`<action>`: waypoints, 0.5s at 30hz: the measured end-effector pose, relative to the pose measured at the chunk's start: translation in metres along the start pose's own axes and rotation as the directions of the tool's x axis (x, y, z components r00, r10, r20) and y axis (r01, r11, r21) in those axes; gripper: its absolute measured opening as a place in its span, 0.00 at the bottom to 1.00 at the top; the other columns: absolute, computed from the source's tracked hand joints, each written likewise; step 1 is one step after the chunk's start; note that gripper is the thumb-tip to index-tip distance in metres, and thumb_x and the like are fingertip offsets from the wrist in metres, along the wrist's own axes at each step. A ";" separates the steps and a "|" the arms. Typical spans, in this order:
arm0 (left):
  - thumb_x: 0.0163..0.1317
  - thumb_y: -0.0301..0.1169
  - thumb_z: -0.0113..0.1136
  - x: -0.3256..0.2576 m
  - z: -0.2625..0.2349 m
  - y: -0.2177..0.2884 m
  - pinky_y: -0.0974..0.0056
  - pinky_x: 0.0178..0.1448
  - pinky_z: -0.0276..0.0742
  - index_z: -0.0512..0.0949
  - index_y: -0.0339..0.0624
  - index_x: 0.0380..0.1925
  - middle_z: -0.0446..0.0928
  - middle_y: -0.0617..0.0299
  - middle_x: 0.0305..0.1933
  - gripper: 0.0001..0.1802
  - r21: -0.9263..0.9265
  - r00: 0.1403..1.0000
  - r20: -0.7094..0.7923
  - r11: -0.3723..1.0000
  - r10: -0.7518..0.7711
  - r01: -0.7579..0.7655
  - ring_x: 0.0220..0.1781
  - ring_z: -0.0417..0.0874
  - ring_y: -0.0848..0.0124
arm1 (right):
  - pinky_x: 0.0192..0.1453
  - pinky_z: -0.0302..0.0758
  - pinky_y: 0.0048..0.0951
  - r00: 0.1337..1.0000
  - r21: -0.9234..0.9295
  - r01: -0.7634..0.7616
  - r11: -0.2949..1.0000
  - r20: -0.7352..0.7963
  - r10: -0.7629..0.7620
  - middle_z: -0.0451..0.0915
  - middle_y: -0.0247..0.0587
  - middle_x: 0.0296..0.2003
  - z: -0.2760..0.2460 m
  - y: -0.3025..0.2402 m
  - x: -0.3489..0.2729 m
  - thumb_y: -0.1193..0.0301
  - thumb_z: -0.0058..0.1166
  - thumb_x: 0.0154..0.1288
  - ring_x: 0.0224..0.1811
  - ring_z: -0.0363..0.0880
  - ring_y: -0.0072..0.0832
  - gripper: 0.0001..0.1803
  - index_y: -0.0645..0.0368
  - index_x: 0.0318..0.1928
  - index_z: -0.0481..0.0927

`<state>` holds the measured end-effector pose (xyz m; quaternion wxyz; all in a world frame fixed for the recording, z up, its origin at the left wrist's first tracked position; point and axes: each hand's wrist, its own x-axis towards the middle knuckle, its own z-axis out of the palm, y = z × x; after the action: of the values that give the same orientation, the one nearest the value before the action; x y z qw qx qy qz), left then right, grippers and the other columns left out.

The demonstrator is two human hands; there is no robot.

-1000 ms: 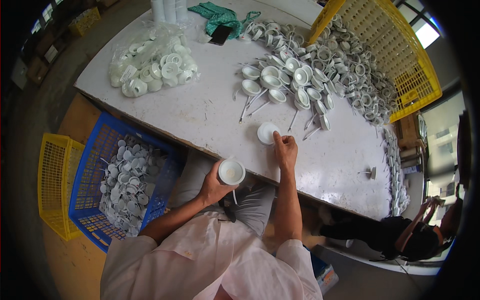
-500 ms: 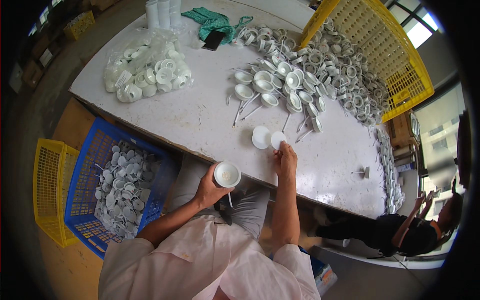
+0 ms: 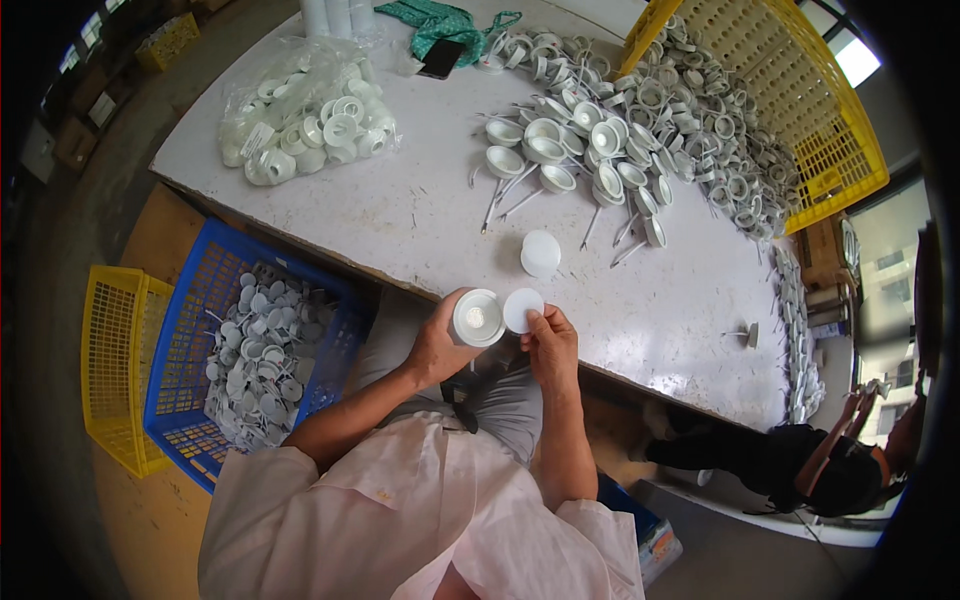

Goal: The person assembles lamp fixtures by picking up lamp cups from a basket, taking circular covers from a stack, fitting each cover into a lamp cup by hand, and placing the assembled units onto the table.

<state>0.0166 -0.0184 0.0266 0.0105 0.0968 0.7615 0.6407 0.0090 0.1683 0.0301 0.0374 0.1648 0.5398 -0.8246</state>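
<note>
My left hand (image 3: 436, 345) is closed around a white round lamp housing (image 3: 462, 322), its open side facing up and a pale dotted disc at its bottom. Between the thumb and fingers of my right hand (image 3: 553, 346) is a thin white round disc (image 3: 521, 306), held flat beside the housing's right rim; whether they touch I cannot tell. Just beyond, on the table, lies a small stack of matching white discs (image 3: 541, 252). Farther back, several white lamp housings with wires (image 3: 556, 179) are spread in a heap.
A yellow crate (image 3: 790, 100) tips out more housings at the back right. On the table (image 3: 420, 225) are a clear bag of white rings (image 3: 310, 130), a phone (image 3: 441, 60) and green cloth (image 3: 440, 22). A blue basket (image 3: 172, 352) holds covered pieces. Another person (image 3: 810, 465) is at right.
My right hand has drawn the disc away from the stack, nearer and to the left, up beside the housing. My left hand has shifted slightly right and farther out.
</note>
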 end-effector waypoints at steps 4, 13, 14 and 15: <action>0.47 0.21 0.68 -0.002 0.002 -0.010 0.64 0.61 0.71 0.60 0.37 0.62 0.70 0.53 0.58 0.41 -0.046 0.999 0.039 0.999 -0.026 0.028 0.59 0.73 0.67 | 0.26 0.69 0.16 0.998 -0.279 0.005 0.960 0.068 0.014 0.76 0.30 0.24 0.012 0.010 -0.009 0.71 0.60 0.62 0.22 0.71 0.14 0.08 0.60 0.38 0.78; 0.55 0.28 0.65 -0.006 -0.003 -0.025 0.64 0.60 0.72 0.59 0.36 0.63 0.70 0.55 0.57 0.37 -0.245 0.985 0.172 0.969 0.015 0.028 0.58 0.72 0.69 | 0.24 0.69 0.16 0.998 -0.290 0.025 0.957 0.068 -0.005 0.76 0.33 0.26 0.021 0.019 -0.011 0.73 0.64 0.54 0.21 0.71 0.16 0.15 0.62 0.38 0.72; 0.55 0.28 0.65 -0.005 -0.003 -0.022 0.64 0.60 0.72 0.59 0.36 0.63 0.70 0.55 0.57 0.37 -0.245 0.985 0.174 0.969 0.013 0.030 0.58 0.72 0.69 | 0.23 0.69 0.16 0.998 -0.294 0.027 0.955 0.067 -0.008 0.76 0.33 0.26 0.021 0.019 -0.011 0.73 0.65 0.53 0.21 0.71 0.16 0.15 0.61 0.38 0.72; 0.58 0.30 0.63 -0.004 -0.003 -0.019 0.65 0.58 0.72 0.60 0.36 0.62 0.71 0.55 0.55 0.34 -0.197 0.986 0.163 0.978 -0.031 0.063 0.56 0.73 0.70 | 0.23 0.69 0.16 0.998 -0.294 0.026 0.956 0.065 -0.007 0.76 0.33 0.26 0.021 0.020 -0.011 0.73 0.65 0.53 0.21 0.71 0.16 0.15 0.61 0.38 0.72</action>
<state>0.0177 -0.0252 0.0080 0.0962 0.1281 0.6915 0.7044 0.0190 0.1397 0.0238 0.0718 0.1269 0.6564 -0.7402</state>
